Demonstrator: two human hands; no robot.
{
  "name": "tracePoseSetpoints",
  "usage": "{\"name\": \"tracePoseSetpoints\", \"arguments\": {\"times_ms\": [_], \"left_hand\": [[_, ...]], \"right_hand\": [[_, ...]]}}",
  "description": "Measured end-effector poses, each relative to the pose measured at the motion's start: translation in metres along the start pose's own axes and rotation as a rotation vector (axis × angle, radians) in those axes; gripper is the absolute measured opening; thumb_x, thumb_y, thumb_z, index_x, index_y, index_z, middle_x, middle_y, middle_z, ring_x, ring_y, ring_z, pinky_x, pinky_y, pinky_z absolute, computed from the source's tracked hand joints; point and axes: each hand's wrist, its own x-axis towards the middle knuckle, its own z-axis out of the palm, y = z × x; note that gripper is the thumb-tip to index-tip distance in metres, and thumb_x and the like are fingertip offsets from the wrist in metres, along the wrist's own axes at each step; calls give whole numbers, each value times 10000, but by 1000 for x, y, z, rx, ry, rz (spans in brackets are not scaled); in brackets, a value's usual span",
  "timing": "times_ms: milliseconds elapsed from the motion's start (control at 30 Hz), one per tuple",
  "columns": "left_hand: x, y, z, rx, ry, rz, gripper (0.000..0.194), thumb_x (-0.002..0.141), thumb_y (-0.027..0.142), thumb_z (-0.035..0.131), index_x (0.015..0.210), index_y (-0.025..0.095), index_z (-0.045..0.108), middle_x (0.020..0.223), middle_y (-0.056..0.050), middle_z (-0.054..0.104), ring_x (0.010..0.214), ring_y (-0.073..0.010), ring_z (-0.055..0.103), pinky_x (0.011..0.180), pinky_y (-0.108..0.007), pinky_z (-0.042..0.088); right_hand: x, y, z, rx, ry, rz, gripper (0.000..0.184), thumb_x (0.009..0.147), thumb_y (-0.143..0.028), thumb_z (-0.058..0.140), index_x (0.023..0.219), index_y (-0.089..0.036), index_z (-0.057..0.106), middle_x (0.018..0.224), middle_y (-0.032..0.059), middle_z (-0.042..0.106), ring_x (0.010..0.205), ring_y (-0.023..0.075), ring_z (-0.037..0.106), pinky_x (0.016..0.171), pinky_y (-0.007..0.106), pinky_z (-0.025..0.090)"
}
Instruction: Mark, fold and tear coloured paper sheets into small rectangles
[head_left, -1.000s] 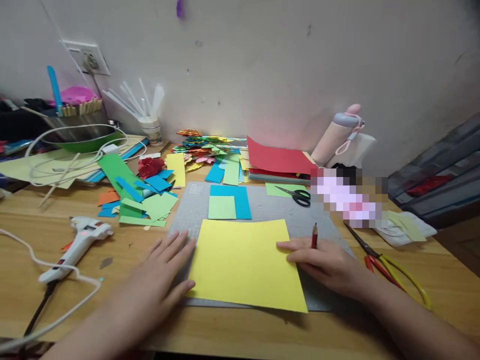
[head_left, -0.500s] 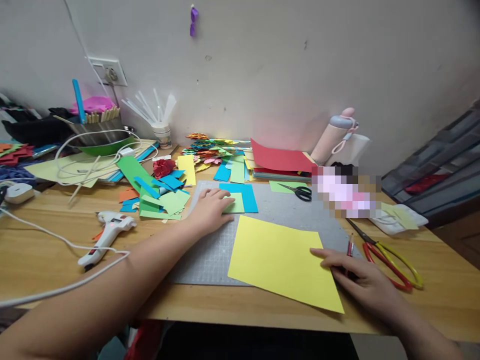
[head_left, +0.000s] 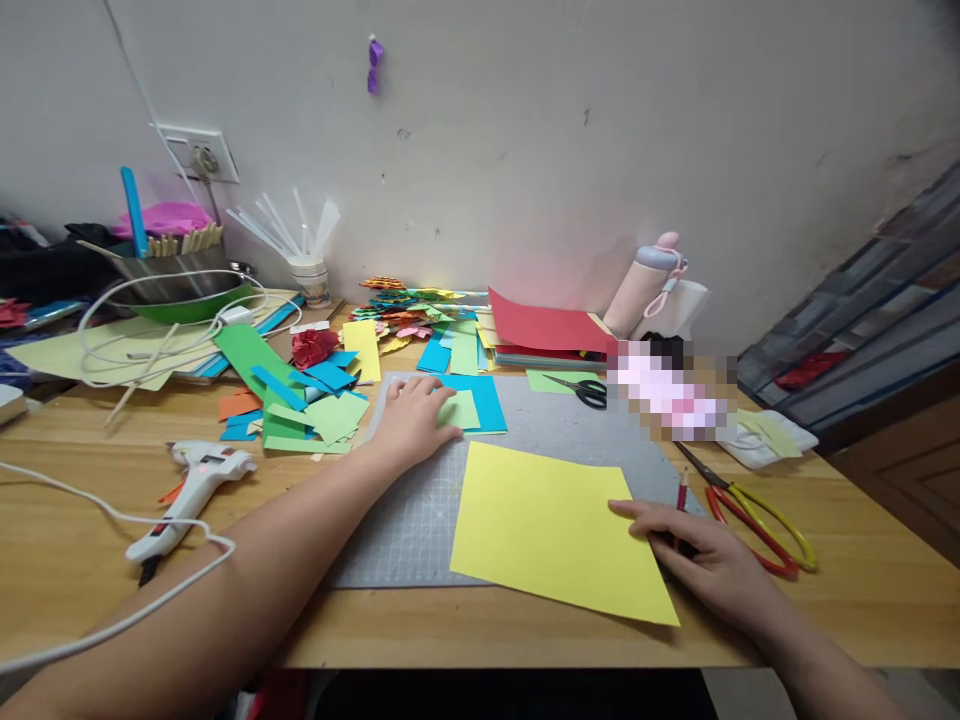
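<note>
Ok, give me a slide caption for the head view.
Right hand, holding a pencil, rests on yellow paper; left hand at pale green paper.

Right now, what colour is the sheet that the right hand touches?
Yellow; the sheet shows best in the head view.

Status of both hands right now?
Left hand: open, palm down, at the light green square.
Right hand: closed, holding the red pencil, a fingertip on the yellow sheet.
</note>
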Motion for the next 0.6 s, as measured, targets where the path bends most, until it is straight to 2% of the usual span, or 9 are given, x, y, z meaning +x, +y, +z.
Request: {"name": "tracePoseSetpoints", "arguments": {"times_ms": [67,167,267,367,433,600], "left_hand": [[9,-4,-4,-127,10,-157,461,824,387,632,1242,223,529,1366,-108,459,1280,-309,388,1075,-521,258],[24,-12,-20,-354,-51,-410,398,910,380,530,1250,174,502,1265,-106,529,1083,-240,558,902,-465,477],[33,-17,-40,-576,-193,-577,358,920,392,513,1195,163,536,1165,-98,590,973,-201,611,823,-404,529],[36,-16,-53,-752,-321,-663,375,906,406,475,1146,128,548,1081,-162,636,959,-226,652,835,-369,545],[37,-13,-55,-834,-373,-693,380,871,380,472,1136,115,535,1044,-193,650,961,-247,667,857,-362,550],[45,1,-40,-911,-418,-717,399,808,316,497,1147,106,501,1052,-211,646,969,-266,674,879,-393,549]], "right_hand": [[0,2,1,2,-1,-2,180,876,-335,536,853,-229,680,1132,90,701,1070,256,650,909,424,536],[0,4,2,4,-2,-3,174,878,-327,533,854,-228,675,1130,88,702,1066,251,652,904,419,541],[0,4,1,8,-5,1,168,881,-320,529,858,-230,669,1132,87,701,1065,249,653,900,420,545],[-1,4,1,16,-9,6,154,883,-301,525,868,-233,662,1146,87,695,1075,246,648,906,416,543],[-1,3,1,22,-5,-1,149,880,-292,526,869,-235,663,1141,87,697,1070,247,650,902,415,545],[0,3,0,12,-2,-30,152,875,-274,524,867,-240,671,1123,83,705,1056,253,657,886,417,553]]}}
